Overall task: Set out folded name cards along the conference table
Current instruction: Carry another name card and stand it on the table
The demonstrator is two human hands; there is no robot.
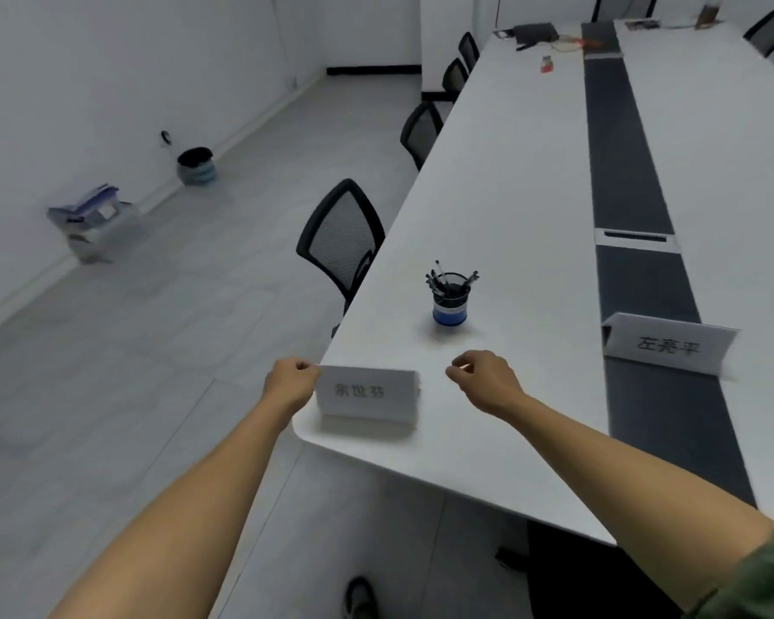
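A folded white name card (367, 395) with dark characters stands on the near left corner of the long white conference table (510, 180). My left hand (289, 379) pinches the card's upper left corner. My right hand (483, 379) hovers a short way to the right of the card, fingers curled and apart from it, with nothing in it. A second folded name card (669, 348) stands further right, across the dark centre strip (622, 140) of the table.
A blue-banded mesh pen holder (451, 299) with several pens stands just beyond the near card. Black mesh chairs (342, 239) line the table's left side. Cables and small objects (546, 38) lie at the far end. A bin (196, 166) and paper stack (92, 216) sit by the left wall.
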